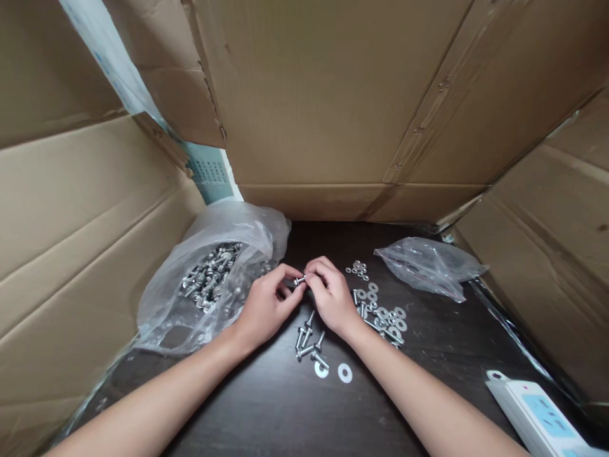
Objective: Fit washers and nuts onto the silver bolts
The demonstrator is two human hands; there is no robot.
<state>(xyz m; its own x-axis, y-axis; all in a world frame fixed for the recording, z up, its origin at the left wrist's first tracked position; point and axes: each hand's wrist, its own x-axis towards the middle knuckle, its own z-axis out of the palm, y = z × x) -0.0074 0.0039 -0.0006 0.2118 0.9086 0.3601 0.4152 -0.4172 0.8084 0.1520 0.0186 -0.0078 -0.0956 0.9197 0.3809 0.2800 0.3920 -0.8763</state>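
Cardboard walls us in around a dark table, with an open bag of bolts near us on the left. Our left hand is pinched on the head end of one bolt; our right hand is pinched at its other end, and we cannot tell whether it also hides a small part. The bolt lies directly between our fingertips, long axis roughly left to right, head leftward, neither hand nearer. Below sit loose bolts and two washers.
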